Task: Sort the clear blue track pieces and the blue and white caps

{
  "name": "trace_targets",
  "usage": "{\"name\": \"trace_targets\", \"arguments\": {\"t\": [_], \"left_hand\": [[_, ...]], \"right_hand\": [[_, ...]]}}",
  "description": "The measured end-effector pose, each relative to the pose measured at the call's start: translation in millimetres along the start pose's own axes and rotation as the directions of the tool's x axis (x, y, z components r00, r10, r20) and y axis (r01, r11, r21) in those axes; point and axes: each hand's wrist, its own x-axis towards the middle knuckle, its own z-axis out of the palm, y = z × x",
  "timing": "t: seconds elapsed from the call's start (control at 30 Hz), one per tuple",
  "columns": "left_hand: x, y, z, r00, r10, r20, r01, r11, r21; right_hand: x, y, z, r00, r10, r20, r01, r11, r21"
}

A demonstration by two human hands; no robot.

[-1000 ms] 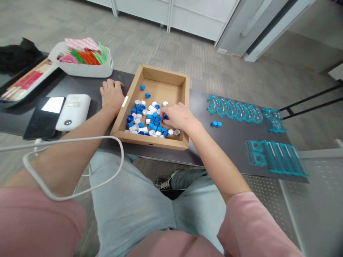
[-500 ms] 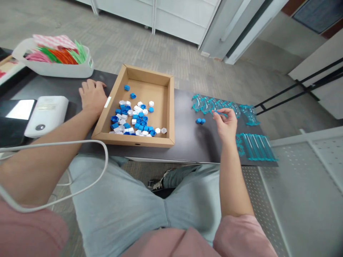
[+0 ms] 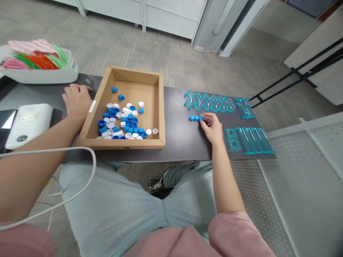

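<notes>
My right hand [image 3: 213, 129] pinches a small blue hexagonal block [image 3: 200, 118] at the right end of a short row on the dark table. Two more blue hexagonal blocks [image 3: 194, 118] lie in line to its left. Just beyond stands a row of clear teal curved pieces [image 3: 207, 102]. Flat on the table, my left hand [image 3: 77, 100] rests with fingers loosely spread and holds nothing. Beside it is a shallow cardboard box [image 3: 161, 107], in which many blue and white hexagonal blocks [image 3: 125, 123] are scattered, mostly toward the near side.
Right of my right hand lie teal tubes [image 3: 255, 141], flat teal frames [image 3: 232, 139] and further teal parts [image 3: 244, 108]. A white basket of colourful strips [image 3: 40, 75] and a white device [image 3: 29, 125] occupy the left. A white cable [image 3: 92, 167] loops over my left forearm.
My right hand has come left and down from near the curved pieces, bringing a blue hexagonal block against the two-block row. My left hand stays on the table; the whole view has shifted slightly.
</notes>
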Motion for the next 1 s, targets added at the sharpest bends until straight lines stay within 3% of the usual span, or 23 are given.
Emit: {"name": "trace_targets", "arguments": {"t": [0.47,0.6,0.7,0.8,0.9,1.0], "left_hand": [[-1.3,1.6,-1.3,1.000,0.011,-0.003,-0.011,1.000,-0.005],[-1.0,-0.3,-1.0,0.999,0.031,0.014,-0.031,0.999,-0.024],[0.6,-3.8,1.2,0.999,0.043,0.014,-0.042,0.998,-0.039],[1.6,-6.0,3.5,0.999,0.053,0.015,-0.052,0.998,-0.043],[1.8,-6.1,4.6,0.999,0.051,0.016,-0.051,0.999,-0.004],[1.4,-5.1,4.3,0.999,0.050,0.010,-0.050,0.999,0.014]], "right_hand": [[-0.2,-6.3,2.8,0.999,-0.037,0.035,0.038,0.999,-0.016],[-2.5,-12.4,2.2,0.996,-0.083,-0.033,0.080,0.995,-0.067],[-5.4,-31.7,7.2,0.979,-0.183,-0.085,0.172,0.978,-0.119],[-6.0,-74.3,25.7,0.945,-0.324,0.054,0.328,0.941,-0.090],[2.5,-134.1,61.4,0.836,-0.459,0.301,0.500,0.863,-0.073],[23.8,-189.0,108.2,0.729,-0.406,0.551,0.550,0.827,-0.117]]}}
